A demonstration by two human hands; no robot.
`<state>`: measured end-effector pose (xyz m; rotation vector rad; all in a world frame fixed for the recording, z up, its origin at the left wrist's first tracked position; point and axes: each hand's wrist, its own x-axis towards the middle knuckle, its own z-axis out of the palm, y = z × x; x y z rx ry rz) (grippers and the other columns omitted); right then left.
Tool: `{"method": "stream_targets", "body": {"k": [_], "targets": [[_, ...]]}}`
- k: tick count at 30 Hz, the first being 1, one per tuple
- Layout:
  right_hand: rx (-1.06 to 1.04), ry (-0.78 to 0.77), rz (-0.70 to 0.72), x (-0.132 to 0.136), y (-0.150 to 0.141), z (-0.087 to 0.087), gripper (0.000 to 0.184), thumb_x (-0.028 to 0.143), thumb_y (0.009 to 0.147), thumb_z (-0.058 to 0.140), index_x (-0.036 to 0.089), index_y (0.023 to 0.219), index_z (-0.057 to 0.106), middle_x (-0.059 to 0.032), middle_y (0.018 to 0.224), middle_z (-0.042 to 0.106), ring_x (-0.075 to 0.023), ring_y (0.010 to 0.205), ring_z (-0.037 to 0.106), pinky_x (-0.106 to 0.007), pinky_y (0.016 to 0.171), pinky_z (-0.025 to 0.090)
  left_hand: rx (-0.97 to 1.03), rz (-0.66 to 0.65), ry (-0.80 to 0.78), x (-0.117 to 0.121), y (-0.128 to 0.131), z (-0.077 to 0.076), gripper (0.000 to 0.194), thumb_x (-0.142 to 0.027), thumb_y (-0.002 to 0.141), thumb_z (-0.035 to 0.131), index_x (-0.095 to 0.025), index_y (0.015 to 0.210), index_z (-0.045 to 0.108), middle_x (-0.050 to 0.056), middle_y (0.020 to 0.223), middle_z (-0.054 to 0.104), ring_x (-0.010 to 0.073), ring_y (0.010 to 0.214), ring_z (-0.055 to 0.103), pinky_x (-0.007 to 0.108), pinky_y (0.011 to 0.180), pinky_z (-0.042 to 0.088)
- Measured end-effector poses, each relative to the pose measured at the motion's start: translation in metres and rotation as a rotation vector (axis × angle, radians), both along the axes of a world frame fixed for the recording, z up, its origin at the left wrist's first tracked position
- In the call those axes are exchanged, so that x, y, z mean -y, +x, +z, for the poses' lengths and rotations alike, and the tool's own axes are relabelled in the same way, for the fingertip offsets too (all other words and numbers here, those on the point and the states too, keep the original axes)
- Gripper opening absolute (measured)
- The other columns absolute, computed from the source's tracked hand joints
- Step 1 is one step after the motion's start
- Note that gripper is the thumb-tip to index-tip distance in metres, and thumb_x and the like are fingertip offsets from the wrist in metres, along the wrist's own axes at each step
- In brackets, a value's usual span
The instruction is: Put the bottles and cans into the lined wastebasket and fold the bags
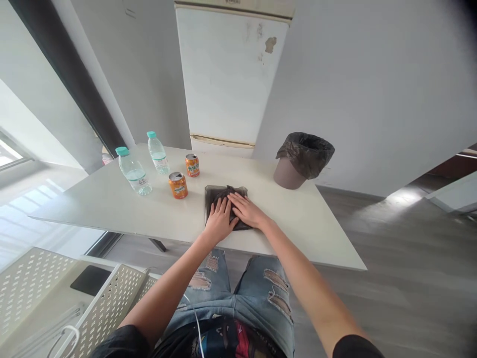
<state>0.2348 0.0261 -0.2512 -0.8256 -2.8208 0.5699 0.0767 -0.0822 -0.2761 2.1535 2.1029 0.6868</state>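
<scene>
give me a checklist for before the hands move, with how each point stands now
1. Left hand flat on the black bag: ok
2. Right hand flat on the black bag: ok
3. Black bag wholly on the table: ok
4. Black bag smooth: not ok, it is rumpled around the fingertips
5. Nearer can and farther can standing apart from the black bag: ok
6. Nothing under the palms: cannot tell, the hands hide that part
</scene>
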Motion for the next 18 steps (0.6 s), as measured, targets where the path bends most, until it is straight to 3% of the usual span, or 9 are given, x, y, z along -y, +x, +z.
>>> {"method": "stream_targets", "body": {"k": [3,6,14,18], "targets": [[0.059,0.019,-0.009,-0.002,0.000,-0.012,0.064,0.042,0.114,0.029,0.023,0.175,0.030,-0.0053,0.182,0.025,-0.0272,0.171,0.015,-0.057,0.140,0.014,-0.051,0.006,-0.017,-0.002,-0.006,-0.015,0.077,-0.047,0.105,0.059,-0.002,0.165,0.042,0.029,0.171,0.040,0.0479,0.162,0.034,0.070,0.131,0.028],[0.068,0.035,-0.015,-0.001,0.003,-0.013,0.063,0.042,0.115,0.030,0.025,0.175,0.030,-0.0046,0.182,0.023,-0.0278,0.171,0.015,-0.059,0.140,0.012,-0.047,0.000,0.047,0.003,-0.007,-0.019,0.073,-0.045,0.106,0.059,-0.001,0.162,0.045,0.031,0.170,0.041,0.0497,0.162,0.034,0.071,0.130,0.029],[0.061,0.070,-0.017,0.000,-0.001,-0.014,0.061,0.041,0.114,0.037,0.026,0.173,0.036,-0.0059,0.180,0.030,-0.0283,0.170,0.022,-0.059,0.139,0.014,-0.064,-0.011,0.107,0.002,-0.009,-0.017,0.066,-0.042,0.105,0.060,-0.002,0.157,0.050,0.032,0.165,0.047,0.0514,0.158,0.040,0.074,0.127,0.033],[-0.158,0.039,-0.047,-0.006,0.002,-0.008,0.059,0.039,0.111,0.049,0.025,0.168,0.045,-0.0090,0.178,0.035,-0.0286,0.168,0.027,-0.054,0.138,0.021,-0.045,-0.034,0.170,0.004,-0.013,-0.004,0.071,-0.047,0.102,0.064,-0.003,0.156,0.051,0.036,0.163,0.048,0.0560,0.153,0.044,0.077,0.118,0.043]]}}
